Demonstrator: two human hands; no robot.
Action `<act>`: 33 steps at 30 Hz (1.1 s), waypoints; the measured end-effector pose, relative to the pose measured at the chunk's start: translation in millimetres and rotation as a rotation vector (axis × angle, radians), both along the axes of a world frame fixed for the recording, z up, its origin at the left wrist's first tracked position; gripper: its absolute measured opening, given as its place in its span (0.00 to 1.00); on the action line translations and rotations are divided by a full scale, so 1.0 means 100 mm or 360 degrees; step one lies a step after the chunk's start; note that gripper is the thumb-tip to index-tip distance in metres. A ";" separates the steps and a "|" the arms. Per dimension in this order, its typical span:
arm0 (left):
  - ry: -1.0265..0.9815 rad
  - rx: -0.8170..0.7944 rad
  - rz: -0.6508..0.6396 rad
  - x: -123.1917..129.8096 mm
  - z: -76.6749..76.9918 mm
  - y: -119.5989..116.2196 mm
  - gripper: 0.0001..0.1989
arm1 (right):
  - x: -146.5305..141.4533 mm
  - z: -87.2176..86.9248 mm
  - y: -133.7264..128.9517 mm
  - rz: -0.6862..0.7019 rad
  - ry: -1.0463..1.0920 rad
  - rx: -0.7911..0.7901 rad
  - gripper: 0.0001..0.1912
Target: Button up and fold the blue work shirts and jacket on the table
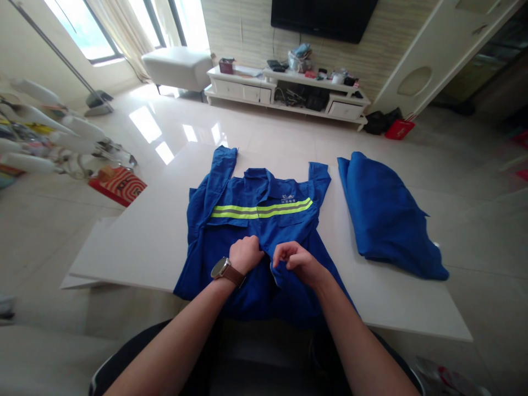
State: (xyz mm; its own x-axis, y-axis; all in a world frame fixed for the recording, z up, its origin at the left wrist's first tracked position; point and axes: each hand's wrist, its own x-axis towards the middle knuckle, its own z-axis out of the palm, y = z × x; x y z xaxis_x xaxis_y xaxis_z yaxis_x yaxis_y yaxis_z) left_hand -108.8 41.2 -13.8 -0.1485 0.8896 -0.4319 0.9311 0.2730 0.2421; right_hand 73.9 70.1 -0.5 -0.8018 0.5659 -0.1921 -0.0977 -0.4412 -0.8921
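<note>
A blue work jacket (231, 242) with a yellow-green and grey reflective band lies front side up on the white table (136, 242), its collar pointing away from me. My left hand (246, 253), with a watch on its wrist, is closed on the jacket's front opening below the band. Just to its right, my right hand (297, 259) has its fingers pinched on the other front edge, which is lifted and folded a little. The jacket's lower hem hangs over the near table edge.
Another blue garment (383, 214) lies folded on the table's right side. A red patterned bag (119, 186) stands on the floor at the left, near a white machine with spools. A white TV cabinet (243, 91) and a white bench (179, 66) are beyond the table.
</note>
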 end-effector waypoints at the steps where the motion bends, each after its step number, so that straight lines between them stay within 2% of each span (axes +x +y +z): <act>1: -0.0003 0.0020 0.0008 0.00 0.01 0.00 0.13 | 0.00 0.01 0.01 -0.0081 0.0023 -0.0038 0.13; 5: -0.0020 0.0095 0.0008 -0.01 0.02 0.00 0.14 | -0.01 0.04 0.04 -0.0296 -0.0127 0.0047 0.08; 10: -0.0032 0.0146 0.0055 0.00 0.04 -0.01 0.14 | -0.07 -0.03 0.08 -0.0652 -0.0423 0.0188 0.15; 12: -0.0034 0.0168 0.0060 0.01 0.05 -0.01 0.13 | -0.08 -0.07 0.09 -0.0737 -0.0540 0.0348 0.18; 14: -0.0040 0.0189 0.0055 0.01 0.06 -0.01 0.12 | -0.09 -0.09 0.07 -0.0687 -0.0701 0.0619 0.18; 17: -0.0058 0.0228 0.0049 0.02 0.05 -0.01 0.10 | -0.10 -0.12 0.00 -0.0398 -0.1021 0.1053 0.18; 19: -0.0076 0.0251 0.0048 0.02 0.03 -0.01 0.09 | -0.11 -0.14 -0.07 -0.0231 -0.1277 0.1287 0.22; 21: -0.0096 0.0270 0.0029 0.03 0.02 -0.02 0.08 | -0.14 -0.16 -0.13 -0.0170 -0.1477 0.1461 0.24; 23: -0.0114 0.0281 -0.0017 0.03 0.02 -0.03 0.08 | -0.16 -0.16 -0.16 -0.0175 -0.1567 0.1554 0.19; 26: -0.0128 0.0307 -0.0089 0.02 0.03 -0.04 0.09 | -0.18 -0.14 -0.16 -0.0230 -0.1592 0.1603 0.06; 33: -0.0220 0.0242 -0.0050 0.00 0.07 -0.03 0.08 | -0.19 -0.11 -0.14 -0.0309 -0.1567 0.1653 0.09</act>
